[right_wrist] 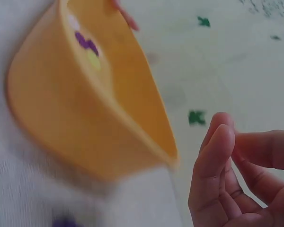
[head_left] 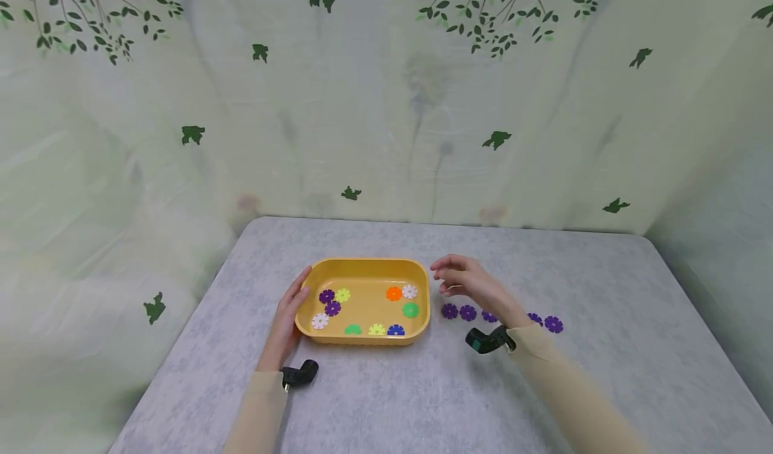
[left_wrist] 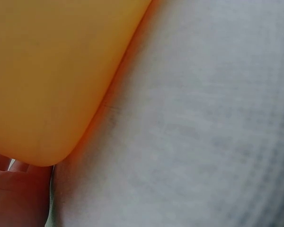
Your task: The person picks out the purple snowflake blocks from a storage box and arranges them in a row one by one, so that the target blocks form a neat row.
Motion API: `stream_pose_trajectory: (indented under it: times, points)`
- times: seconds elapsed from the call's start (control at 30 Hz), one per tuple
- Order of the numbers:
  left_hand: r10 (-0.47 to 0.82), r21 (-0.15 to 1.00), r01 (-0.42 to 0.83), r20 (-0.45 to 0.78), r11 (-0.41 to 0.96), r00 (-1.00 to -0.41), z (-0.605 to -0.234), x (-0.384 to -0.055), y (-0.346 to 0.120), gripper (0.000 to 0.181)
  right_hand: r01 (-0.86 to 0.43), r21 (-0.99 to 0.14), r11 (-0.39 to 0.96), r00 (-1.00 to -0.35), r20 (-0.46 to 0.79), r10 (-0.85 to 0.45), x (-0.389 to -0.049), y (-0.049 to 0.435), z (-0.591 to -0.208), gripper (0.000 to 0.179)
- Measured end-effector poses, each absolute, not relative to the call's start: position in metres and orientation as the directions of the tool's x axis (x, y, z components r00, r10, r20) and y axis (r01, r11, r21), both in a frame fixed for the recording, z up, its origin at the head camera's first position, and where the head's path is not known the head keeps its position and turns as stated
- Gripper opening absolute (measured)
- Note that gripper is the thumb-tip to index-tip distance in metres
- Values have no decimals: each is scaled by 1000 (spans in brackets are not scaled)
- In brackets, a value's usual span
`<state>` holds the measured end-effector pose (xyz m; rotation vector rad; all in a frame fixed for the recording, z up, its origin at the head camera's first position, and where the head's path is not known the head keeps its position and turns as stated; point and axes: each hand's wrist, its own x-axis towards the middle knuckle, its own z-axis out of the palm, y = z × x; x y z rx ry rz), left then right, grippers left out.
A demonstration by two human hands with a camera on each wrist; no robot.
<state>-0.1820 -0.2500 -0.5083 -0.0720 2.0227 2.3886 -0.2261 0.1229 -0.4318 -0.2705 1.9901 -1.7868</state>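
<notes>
"Head view: what lies on the table (head_left: pixel 374 400)?"

"One yellow tray (head_left: pixel 362 310), left of the table's middle, with ten flower-shaped pieces visible in it: two purple pieces (head_left: pixel 333 308), two yellow pieces (head_left: pixel 342 295), two white pieces (head_left: pixel 409 292), two green pieces (head_left: pixel 410 310), one orange piece (head_left: pixel 394 294) and one blue piece (head_left: pixel 395 330)."

"Any outside it?"

"Five purple flowers (head_left: pixel 468 312) show in a row to the tray's right; the right wrist crosses over that row, so I can't tell whether more are hidden."

"And the two hands?"

"The left hand (head_left: pixel 287 312) lies along the tray's left end, touching it; how far its fingers wrap the wall, I can't tell. The right hand (head_left: pixel 474 285) hangs just beyond the tray's right end, apart from it."

"That one's grip?"

"Fingers bent, and in the right wrist view thumb and fingertips meet or overlap. Whether they press together or pinch something small, I can't tell."
</notes>
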Motion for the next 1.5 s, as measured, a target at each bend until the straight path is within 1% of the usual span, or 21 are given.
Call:
stream_pose_trajectory:
  times: [0.17, 0.33, 0.5, 0.57, 0.77, 0.87, 1.0, 1.17, 1.3, 1.5]
  points:
    - [-24, 988, -39, -44, -152, -999, -509, -182, -249, 49, 161, -982, 103, -833, -191, -519, -231, 71, -428, 31]
    - [-13, 987, -39, -41, -158, -999, -508, -182, -250, 50, 154, -980, 125, -757, -199, -622, -233, 29, -434, 28]
    - [-8, 986, -50, -52, -158, -999, -508, -182, -251, 51, 143, -974, 174, -700, -224, -678, -235, -5, -439, 33]
    - [-4, 988, -47, -48, -150, -999, -508, -182, -250, 51, 147, -969, 199, -692, -245, -679, -236, -15, -442, 35]
    - [-5, 989, -17, -18, -144, -1000, -509, -181, -251, 49, 176, -950, 256, -688, -305, -659, -237, -40, -451, 31]
    - [-5, 990, -14, -15, -143, -1000, -509, -180, -252, 49, 193, -942, 273, -672, -330, -663, -236, -49, -451, 30]
    - [6, 986, -16, -15, -166, -1000, -509, -182, -251, 49, 251, -927, 278, -656, -374, -656, -235, -58, -451, 30]
    - [11, 984, -23, -21, -175, -1000, -509, -182, -252, 49, 302, -904, 303, -667, -427, -610, -233, -68, -452, 25]
    - [11, 986, -27, -26, -167, -1000, -508, -182, -253, 49, 307, -896, 322, -674, -443, -591, -232, -75, -453, 24]
    - [3, 986, -27, -27, -164, -1000, -509, -182, -252, 49, 243, -886, 396, -658, -450, -603, -232, -80, -454, 28]
